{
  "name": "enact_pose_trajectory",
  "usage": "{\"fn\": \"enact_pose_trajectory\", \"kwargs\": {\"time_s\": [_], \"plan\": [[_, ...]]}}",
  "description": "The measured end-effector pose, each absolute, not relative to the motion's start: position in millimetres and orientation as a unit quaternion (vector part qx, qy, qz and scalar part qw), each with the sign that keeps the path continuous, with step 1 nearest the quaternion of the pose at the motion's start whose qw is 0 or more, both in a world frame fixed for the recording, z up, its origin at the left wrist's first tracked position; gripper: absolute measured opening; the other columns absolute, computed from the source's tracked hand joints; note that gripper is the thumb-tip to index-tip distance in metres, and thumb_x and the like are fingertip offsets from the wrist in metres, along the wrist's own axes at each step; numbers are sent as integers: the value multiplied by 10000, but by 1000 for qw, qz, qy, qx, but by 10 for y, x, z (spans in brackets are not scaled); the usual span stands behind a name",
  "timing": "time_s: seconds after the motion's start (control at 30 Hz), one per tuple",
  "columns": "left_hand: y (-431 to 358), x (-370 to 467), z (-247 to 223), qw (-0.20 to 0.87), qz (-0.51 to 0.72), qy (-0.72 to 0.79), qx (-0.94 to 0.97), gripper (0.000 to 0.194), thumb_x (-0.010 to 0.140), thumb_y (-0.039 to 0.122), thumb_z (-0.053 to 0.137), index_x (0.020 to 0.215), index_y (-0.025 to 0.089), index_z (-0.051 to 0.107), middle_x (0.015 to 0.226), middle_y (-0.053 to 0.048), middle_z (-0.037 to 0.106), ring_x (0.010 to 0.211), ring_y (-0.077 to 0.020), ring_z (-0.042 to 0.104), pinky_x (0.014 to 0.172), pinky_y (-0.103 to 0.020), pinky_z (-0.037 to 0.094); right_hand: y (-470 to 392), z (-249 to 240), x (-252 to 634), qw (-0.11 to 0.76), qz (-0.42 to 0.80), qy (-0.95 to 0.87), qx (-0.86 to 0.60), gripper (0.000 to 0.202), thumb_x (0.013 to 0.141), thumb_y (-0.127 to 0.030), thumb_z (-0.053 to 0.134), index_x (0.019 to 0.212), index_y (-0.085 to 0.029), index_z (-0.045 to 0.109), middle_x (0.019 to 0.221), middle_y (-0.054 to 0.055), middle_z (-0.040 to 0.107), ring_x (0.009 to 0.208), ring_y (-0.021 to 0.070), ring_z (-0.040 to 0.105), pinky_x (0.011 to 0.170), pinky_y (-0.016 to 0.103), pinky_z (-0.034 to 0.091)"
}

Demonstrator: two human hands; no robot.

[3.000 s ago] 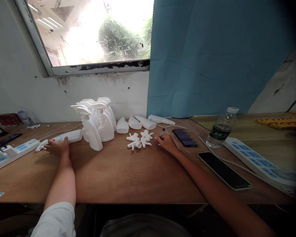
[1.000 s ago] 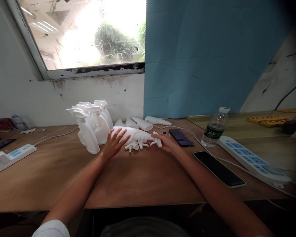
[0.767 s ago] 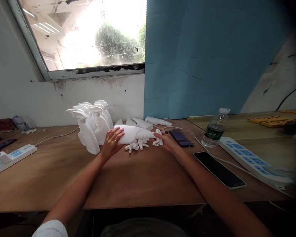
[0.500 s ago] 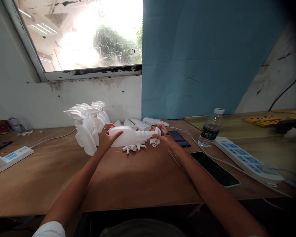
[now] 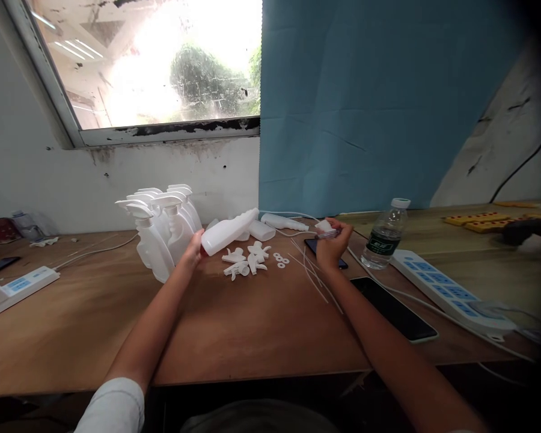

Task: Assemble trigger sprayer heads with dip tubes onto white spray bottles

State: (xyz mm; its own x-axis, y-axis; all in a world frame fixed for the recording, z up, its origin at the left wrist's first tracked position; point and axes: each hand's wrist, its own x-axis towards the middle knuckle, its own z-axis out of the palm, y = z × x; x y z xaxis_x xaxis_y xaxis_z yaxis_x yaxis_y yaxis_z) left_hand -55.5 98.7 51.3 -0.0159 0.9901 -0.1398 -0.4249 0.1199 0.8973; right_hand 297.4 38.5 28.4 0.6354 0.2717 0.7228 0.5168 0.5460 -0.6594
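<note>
My left hand [image 5: 193, 248] is closed around the base end of a white plastic spray bottle [image 5: 229, 231], tilted with its neck up and to the right. No spray head shows on its neck. My right hand [image 5: 336, 242], off to the right above a phone, is closed around a small white piece [image 5: 324, 226] and a thin, partly see-through stick like a pen [image 5: 328, 234]. The exact kind of both is unclear. Between the hands lie several white spray trigger heads [image 5: 247, 260], small white rings [image 5: 280, 260] and thin white tubes [image 5: 315, 276].
White spray bottles with heads [image 5: 160, 231] stand upright at left. More white bottles [image 5: 284, 222] lie near the wall. To the right are a dark phone [image 5: 394, 308], a water bottle [image 5: 383, 237], a power strip [image 5: 451, 291] and cables. Another power strip [image 5: 22, 288] sits far left.
My right hand has moved away from the bottle's neck to the right, carrying the small white piece. The bottle has tilted neck-up in my left hand, and the trigger heads and rings show more fully.
</note>
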Motion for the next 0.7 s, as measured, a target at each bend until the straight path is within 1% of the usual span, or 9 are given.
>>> {"fn": "enact_pose_trajectory", "kwargs": {"time_s": [0.1, 0.2, 0.33, 0.47, 0.6, 0.7], "plan": [[1076, -450, 467, 595, 576, 468, 309, 295, 920, 359, 471, 1066, 124, 574, 674, -48, 614, 520, -164, 588, 498, -278, 519, 455, 242, 3091, 788, -85, -345, -502, 327, 720, -237, 604, 911, -251, 338, 1104, 112, 609, 1032, 236, 604, 921, 408, 449], [1106, -313, 420, 576, 589, 482, 298, 315, 942, 374, 460, 1159, 151, 511, 828, -80, 649, 585, -163, 616, 530, -288, 542, 527, 184, 3152, 794, -63, -324, -511, 352, 708, -272, 615, 880, -259, 309, 1079, 107, 597, 1042, 244, 602, 930, 424, 448], [1099, -139, 346, 574, 614, 444, 309, 339, 936, 365, 500, 1219, 182, 466, 1097, -120, 619, 778, -171, 656, 693, -336, 591, 604, 97, 3118, 789, -1, -339, -512, 369, 696, -321, 644, 859, -260, 318, 1035, 63, 593, 984, 223, 616, 909, 399, 464], [1117, -66, 289, 568, 639, 400, 331, 421, 882, 288, 589, 1272, 213, 448, 1290, -118, 533, 1009, -164, 615, 855, -300, 567, 654, 24, 3056, 785, 41, -345, -513, 379, 678, -365, 675, 847, -249, 356, 977, 52, 599, 939, 218, 615, 885, 375, 470], [1176, -48, 246, 562, 637, 399, 345, 525, 855, 241, 605, 1333, 233, 390, 1377, -110, 475, 1141, -162, 569, 936, -270, 520, 658, -6, 3015, 774, 77, -366, -512, 391, 645, -392, 703, 851, -234, 411, 930, 35, 602, 889, 205, 606, 862, 357, 470], [1238, -45, 249, 555, 622, 411, 368, 485, 835, 216, 615, 1285, 230, 434, 1339, -102, 517, 1196, -169, 548, 996, -275, 473, 644, 2, 2980, 771, 113, -384, -496, 406, 622, -388, 717, 862, -230, 430, 924, 25, 597, 871, 192, 600, 847, 339, 474]]}}
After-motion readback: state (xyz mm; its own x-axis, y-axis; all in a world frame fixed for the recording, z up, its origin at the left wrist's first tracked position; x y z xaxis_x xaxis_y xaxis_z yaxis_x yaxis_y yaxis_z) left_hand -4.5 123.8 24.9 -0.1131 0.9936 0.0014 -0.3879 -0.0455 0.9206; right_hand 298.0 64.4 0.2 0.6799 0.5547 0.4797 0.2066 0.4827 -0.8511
